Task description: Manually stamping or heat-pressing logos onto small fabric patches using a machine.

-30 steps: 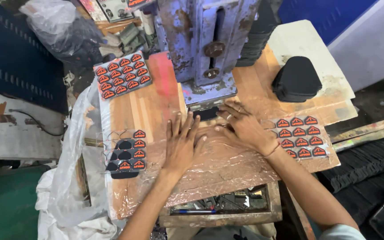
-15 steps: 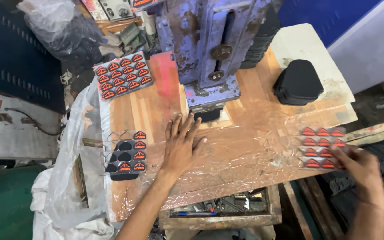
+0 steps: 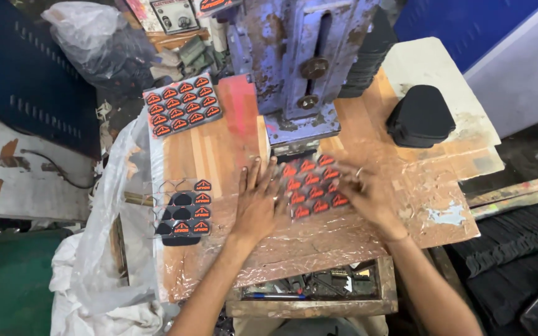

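Two sheets of red-and-black badges lie left on the wooden bench (image 3: pixel 219 155): a full sheet (image 3: pixel 182 104) at the far corner, a part-emptied sheet (image 3: pixel 185 214) nearer. Centre now, left hand (image 3: pixel 258 205) flat, fingers spread, touching the middle sheet (image 3: pixel 311 184) below the blue press (image 3: pixel 300 68). Right hand (image 3: pixel 372 196) lies open-fingered on that sheet's right edge. Black case (image 3: pixel 421 116) far right.

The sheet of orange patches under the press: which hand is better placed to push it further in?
Probably the right hand: its fingers rest on the sheet's edge, while the left hand lies flat beside it.
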